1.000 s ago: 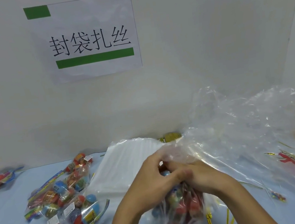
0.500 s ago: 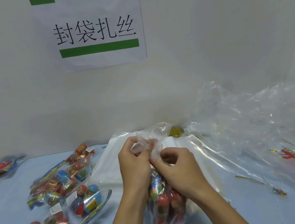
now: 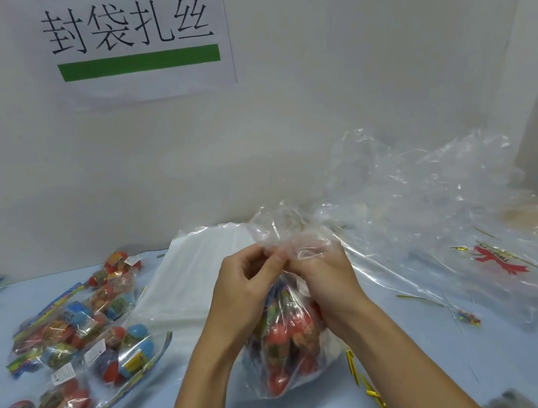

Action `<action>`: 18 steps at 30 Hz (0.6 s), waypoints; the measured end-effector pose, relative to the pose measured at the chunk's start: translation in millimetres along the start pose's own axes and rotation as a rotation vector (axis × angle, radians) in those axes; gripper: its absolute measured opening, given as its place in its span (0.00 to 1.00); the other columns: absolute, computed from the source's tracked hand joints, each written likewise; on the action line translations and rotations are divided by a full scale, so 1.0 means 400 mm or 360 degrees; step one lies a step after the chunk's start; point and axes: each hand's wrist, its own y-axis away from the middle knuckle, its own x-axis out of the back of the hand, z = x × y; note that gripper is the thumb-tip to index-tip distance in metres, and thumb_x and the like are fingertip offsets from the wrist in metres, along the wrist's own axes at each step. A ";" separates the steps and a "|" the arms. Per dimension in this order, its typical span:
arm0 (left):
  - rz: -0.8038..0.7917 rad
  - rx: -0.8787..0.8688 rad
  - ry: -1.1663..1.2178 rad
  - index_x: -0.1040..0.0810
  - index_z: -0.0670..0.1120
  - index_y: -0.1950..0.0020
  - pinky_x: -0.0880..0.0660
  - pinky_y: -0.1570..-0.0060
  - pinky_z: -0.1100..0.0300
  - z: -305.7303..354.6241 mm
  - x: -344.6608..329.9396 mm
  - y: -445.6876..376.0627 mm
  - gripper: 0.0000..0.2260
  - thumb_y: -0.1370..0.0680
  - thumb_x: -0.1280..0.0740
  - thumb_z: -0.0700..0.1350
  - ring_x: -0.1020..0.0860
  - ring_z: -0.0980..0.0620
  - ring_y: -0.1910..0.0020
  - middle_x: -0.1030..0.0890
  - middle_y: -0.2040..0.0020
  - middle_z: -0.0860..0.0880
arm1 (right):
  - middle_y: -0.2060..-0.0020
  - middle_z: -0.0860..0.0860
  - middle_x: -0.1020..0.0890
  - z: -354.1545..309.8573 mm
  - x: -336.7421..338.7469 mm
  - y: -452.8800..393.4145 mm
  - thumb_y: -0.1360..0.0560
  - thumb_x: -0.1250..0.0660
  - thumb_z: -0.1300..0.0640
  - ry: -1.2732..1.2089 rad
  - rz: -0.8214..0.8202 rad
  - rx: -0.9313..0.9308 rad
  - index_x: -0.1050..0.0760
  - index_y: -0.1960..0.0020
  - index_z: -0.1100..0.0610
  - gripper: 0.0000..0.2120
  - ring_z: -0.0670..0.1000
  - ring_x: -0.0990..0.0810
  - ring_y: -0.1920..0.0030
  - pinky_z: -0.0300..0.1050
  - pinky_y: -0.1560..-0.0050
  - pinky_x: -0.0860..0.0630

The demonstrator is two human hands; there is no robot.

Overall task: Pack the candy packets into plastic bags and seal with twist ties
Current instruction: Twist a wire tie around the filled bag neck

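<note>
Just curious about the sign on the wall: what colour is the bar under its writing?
Green, a solid bar below black characters, seen in the head view.

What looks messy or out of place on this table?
Gold twist ties lie scattered loose over the blue table at the right, some under a big crumpled clear plastic sheet. Candy packets sprawl in a loose heap on the left. Both hands pinch the filled bag at its neck; nothing looks spilled or torn.
</note>
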 end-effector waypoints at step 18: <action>0.0163 0.0125 -0.0199 0.13 0.55 0.62 0.22 0.66 0.68 -0.011 0.004 0.002 0.09 0.26 0.25 0.40 0.15 0.55 0.63 0.14 0.64 0.53 | 0.41 0.58 0.18 -0.111 0.149 -0.014 0.23 0.31 0.64 0.0269 -0.0682 -0.0453 0.22 0.36 0.59 0.16 0.57 0.18 0.39 0.50 0.38 0.24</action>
